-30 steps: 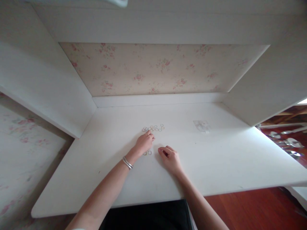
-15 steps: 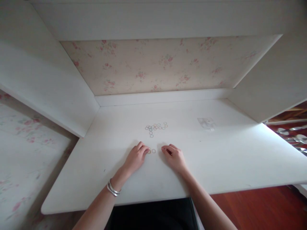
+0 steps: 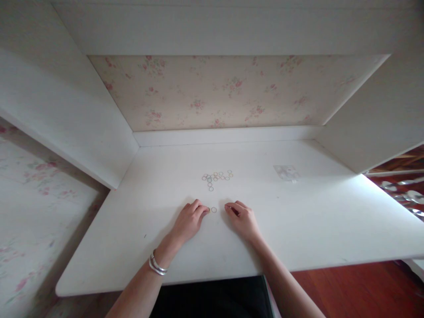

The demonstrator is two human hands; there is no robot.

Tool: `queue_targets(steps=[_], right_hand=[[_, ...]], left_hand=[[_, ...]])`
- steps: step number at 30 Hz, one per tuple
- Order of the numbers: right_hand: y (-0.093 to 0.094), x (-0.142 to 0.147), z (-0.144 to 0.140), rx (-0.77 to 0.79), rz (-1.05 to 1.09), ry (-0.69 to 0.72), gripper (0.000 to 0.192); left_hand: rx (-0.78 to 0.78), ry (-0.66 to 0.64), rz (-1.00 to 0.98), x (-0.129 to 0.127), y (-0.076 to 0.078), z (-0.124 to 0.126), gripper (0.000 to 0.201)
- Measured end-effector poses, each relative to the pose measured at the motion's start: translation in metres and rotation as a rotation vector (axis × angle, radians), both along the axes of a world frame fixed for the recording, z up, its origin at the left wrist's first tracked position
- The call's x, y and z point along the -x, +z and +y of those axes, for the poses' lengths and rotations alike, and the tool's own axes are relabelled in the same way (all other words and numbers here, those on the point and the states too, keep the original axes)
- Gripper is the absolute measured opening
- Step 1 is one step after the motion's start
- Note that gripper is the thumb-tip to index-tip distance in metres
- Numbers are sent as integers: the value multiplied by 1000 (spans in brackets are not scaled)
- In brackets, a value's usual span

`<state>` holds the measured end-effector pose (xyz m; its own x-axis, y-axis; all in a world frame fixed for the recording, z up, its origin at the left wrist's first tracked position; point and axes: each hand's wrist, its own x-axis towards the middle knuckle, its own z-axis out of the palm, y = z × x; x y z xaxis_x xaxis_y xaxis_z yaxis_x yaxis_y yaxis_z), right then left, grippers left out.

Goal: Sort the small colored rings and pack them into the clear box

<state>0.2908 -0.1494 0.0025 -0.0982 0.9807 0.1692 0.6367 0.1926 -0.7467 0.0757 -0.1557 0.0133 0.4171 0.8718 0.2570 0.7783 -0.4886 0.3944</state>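
Presently, the following is noted.

Surface: a white desk [image 3: 298,229] set in an alcove, with floral wallpaper [image 3: 232,92] behind it.

Left hand [image 3: 188,219]: laid palm down on the desk, fingers loosely curled and drawn together, fingertips touching a small ring [image 3: 208,210] at the near pair. Whether that ring is pinched or only pressed cannot be told; it is partly hidden by the fingertips. A silver bracelet [image 3: 157,266] is worn at the wrist.

Right hand [image 3: 243,218]: rested on the desk, fingers curled inward, nothing seen held. It lies just right of the second ring [image 3: 213,210], apart from it.

Near pair: two small rings side by side between the two hands, flat on the desk.

Far cluster [image 3: 216,177]: a loose scatter of similar small rings in mixed pale colours, lying farther out on the desk, well apart from both hands.

Other item: a small clear packet [image 3: 286,172] lies to the right of the cluster, untouched.

Step in hand: judged to be the handling of single rings drawn out of the cluster, the left fingertips being at work on one of the near pair.

Next move: judged to call for a fine fingertip pinch, since the rings are thin and flat against the desk; an edge would have to be lifted or slid under a nail, and the neighbouring ring kept undisturbed.
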Motion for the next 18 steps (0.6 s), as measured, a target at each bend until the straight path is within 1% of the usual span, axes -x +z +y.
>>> queue_targets(steps=[4,8,11,15,18], right_hand=[[0,1,-1,-7,8,4,30],[4,8,6,-8,-63,-26,28],[9,21,19,-2,-140,8,24],[14,38,41,-28,-269,74,27],[15,45,55,-31,-365,114,26]], left_hand=[[17,4,-10,-1,2,1,24],[16,-14,-9,-1,3,2,24],[3,-21,-5,0,2,2,24],[-10,-18,20,1,1,2,25],[-10,-25,28,2,1,2,25]])
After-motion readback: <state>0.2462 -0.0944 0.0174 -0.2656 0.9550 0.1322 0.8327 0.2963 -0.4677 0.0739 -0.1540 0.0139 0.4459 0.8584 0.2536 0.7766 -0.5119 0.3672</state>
